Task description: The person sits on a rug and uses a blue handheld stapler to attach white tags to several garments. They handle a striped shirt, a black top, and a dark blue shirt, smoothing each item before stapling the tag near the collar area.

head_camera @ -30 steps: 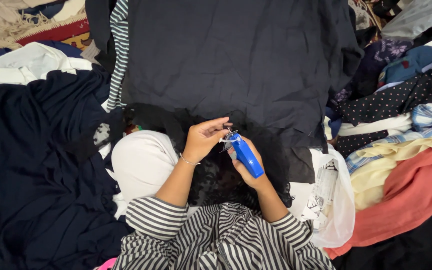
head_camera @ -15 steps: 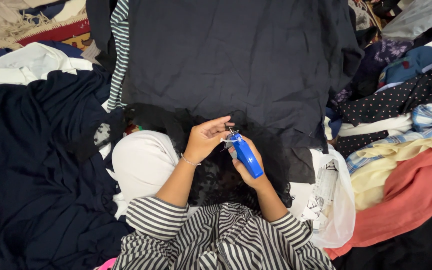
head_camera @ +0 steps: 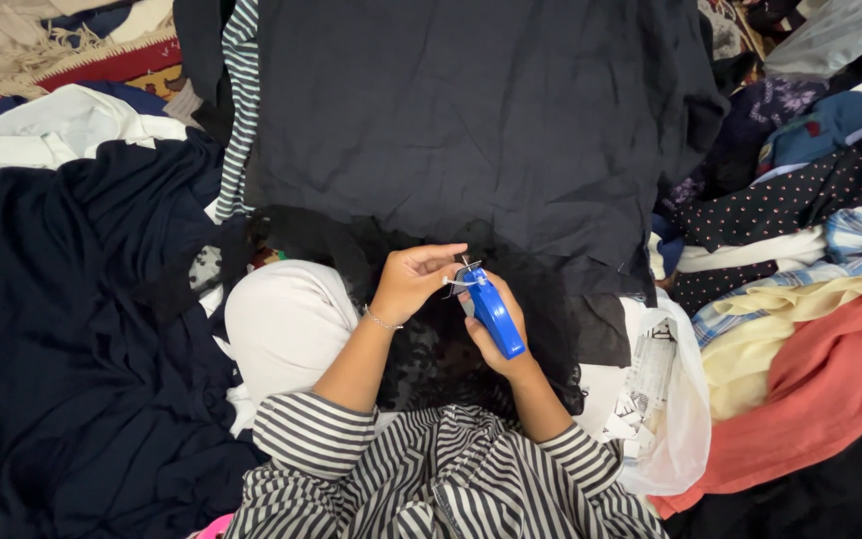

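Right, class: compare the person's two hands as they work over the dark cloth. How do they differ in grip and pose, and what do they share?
The right hand wraps its whole palm around the blue tagging gun; the left hand only pinches at the gun's tip with its fingertips. The left wrist wears a thin bracelet; none shows on the right. Both are bare, with striped sleeves pushed up, and meet above the dark cloth.

One view only, from a camera on the person's head. It looks steeply down, close over the lap, with the striped sleeves [head_camera: 431, 479] at the bottom edge. The left hand [head_camera: 413, 282] and right hand [head_camera: 496, 334] sit near centre frame. Facing forward, it takes in the black cloth [head_camera: 471, 120] ahead and the piled clothes [head_camera: 800, 299] to the right.
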